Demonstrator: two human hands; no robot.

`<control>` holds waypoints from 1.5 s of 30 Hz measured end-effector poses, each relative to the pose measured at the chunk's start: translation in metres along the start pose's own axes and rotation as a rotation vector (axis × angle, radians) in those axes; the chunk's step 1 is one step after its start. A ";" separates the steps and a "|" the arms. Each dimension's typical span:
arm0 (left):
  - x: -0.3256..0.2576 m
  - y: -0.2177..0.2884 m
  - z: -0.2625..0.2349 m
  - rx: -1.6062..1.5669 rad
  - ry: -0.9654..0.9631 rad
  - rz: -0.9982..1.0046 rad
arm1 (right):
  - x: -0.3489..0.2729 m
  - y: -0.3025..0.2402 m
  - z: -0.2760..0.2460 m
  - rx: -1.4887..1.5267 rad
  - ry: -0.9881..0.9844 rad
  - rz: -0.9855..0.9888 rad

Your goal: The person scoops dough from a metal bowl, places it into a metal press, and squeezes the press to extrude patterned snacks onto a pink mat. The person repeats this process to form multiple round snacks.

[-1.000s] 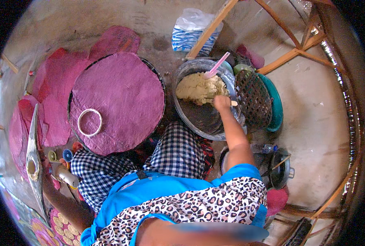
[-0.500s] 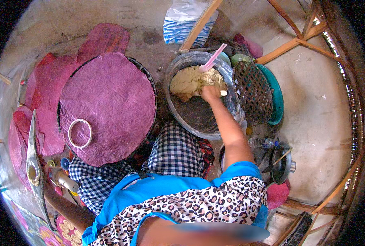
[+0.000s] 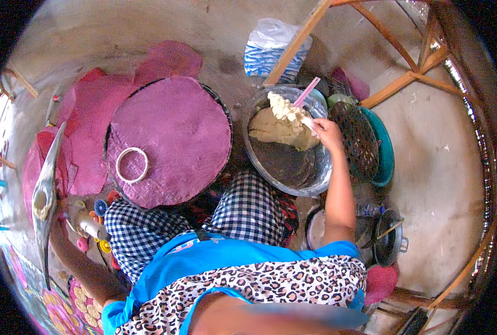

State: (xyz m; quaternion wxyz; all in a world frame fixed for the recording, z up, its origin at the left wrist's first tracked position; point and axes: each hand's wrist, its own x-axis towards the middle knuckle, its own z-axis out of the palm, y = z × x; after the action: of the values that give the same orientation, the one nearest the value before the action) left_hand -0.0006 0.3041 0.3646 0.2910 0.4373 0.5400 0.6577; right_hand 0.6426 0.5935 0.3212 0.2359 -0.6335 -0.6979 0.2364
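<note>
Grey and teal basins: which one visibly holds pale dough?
The grey basin, closer to the right hand; the teal basin, farther right, shows no dough and is partly hidden by a dark woven basket.

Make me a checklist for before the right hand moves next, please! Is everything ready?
1. Right hand gripping the narrow pale utensil: ok, fingers closed around it.
2. Lumpy cream-coloured doughy mass on the utensil's end: ok, a clump clings there.
3. Clump over the round grey metal basin: ok, it appears above the far part.
4. Long pink plastic-looking spatula clear of the clump: cannot tell, they overlap in this view.
5. Thin round white ring lying on the big round purple sheet: ok.
6. Left hand empty: cannot tell, it's partly hidden.
</note>
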 end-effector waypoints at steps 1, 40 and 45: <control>0.003 0.004 0.006 -0.040 -0.037 0.036 | -0.011 -0.020 -0.009 0.124 -0.021 -0.081; 0.103 0.000 0.114 -0.143 0.032 0.001 | -0.095 -0.357 0.031 -0.613 0.193 -0.880; 0.081 0.041 0.147 0.603 0.099 0.252 | -0.109 -0.370 0.045 -0.595 0.240 -1.047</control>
State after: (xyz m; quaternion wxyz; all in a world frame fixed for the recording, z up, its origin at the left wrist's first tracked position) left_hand 0.0981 0.4301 0.4301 0.0381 0.5348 0.6653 0.5196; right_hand 0.3377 0.4520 0.5151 0.2107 -0.2673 -0.9211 -0.1889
